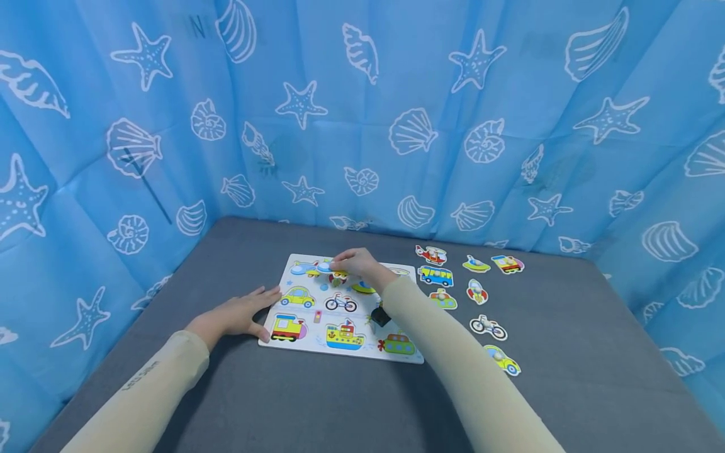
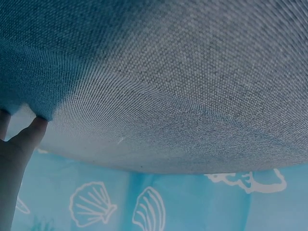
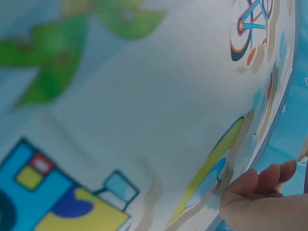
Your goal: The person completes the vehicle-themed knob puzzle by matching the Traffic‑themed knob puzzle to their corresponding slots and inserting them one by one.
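Note:
A white vehicle puzzle board (image 1: 325, 321) lies on the grey table, printed with a car, a bicycle, a train, a ship and other vehicles. My left hand (image 1: 240, 313) rests at its left edge, fingers spread and thumb near the lower left corner. In the left wrist view only a few fingers (image 2: 30, 137) appear. Over the board's upper part, my right hand (image 1: 362, 264) pinches a blue and yellow airplane puzzle piece (image 1: 325, 267); its fingers partly cover it. The right wrist view shows the curled fingers (image 3: 262, 185) above the board, with the piece hidden.
Right of the board lie several loose pieces: a helicopter (image 1: 432, 255), a bus (image 1: 435, 276), a submarine (image 1: 443, 299), a flying saucer (image 1: 476, 264), a train (image 1: 507, 264), a rocket (image 1: 477, 292), a bicycle (image 1: 488, 328) and a car (image 1: 502, 360). A blue curtain (image 1: 351, 157) surrounds the table.

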`<state>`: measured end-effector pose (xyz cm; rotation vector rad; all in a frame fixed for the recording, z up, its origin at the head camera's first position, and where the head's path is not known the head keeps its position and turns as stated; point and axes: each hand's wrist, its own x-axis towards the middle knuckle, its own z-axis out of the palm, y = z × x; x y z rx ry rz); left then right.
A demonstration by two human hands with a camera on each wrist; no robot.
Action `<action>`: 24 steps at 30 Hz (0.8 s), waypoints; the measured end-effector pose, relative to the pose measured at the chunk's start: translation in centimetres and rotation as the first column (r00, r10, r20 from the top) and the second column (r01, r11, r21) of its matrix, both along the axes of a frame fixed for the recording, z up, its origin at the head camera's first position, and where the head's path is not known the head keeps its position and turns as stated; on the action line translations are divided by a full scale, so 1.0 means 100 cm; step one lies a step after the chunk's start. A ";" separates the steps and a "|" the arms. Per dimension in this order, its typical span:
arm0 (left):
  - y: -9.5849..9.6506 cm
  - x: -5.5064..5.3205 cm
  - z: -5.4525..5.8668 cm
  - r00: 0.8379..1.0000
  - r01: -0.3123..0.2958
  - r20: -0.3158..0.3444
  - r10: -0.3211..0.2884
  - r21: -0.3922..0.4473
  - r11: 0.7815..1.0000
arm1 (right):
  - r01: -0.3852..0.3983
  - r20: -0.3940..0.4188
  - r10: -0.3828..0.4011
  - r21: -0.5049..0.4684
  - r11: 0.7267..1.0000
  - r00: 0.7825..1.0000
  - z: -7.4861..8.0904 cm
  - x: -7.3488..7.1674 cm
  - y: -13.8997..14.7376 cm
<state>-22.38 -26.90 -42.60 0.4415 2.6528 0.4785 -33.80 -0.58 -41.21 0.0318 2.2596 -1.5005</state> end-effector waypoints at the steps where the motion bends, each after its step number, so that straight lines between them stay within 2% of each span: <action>1: 0.000 0.000 0.000 1.000 0.001 0.000 -0.001 0.001 1.000 | 0.001 0.001 -0.001 0.000 1.000 1.000 0.000 0.000 -0.001; 4: 0.000 0.000 0.000 1.000 0.003 0.000 -0.003 0.001 1.000 | -0.009 0.003 0.009 0.005 1.000 1.000 0.000 0.001 -0.005; 7: 0.000 0.000 0.000 1.000 0.005 0.001 -0.005 0.001 1.000 | -0.021 0.032 0.022 -0.037 0.999 0.999 0.002 0.001 -0.009; 10: 0.000 -0.001 0.001 1.000 0.003 0.003 -0.003 -0.002 1.000 | -0.030 0.022 0.030 -0.030 0.999 0.999 0.000 -0.001 -0.014; 15: 0.001 -0.001 0.002 1.000 -0.003 0.015 0.003 -0.011 1.000 | -0.039 -0.057 0.044 0.089 0.995 0.997 -0.007 -0.007 -0.024; 24: 0.000 0.000 0.002 1.000 0.009 0.013 -0.009 -0.002 1.000 | 0.004 -0.094 0.019 0.231 0.973 0.995 -0.003 -0.003 -0.040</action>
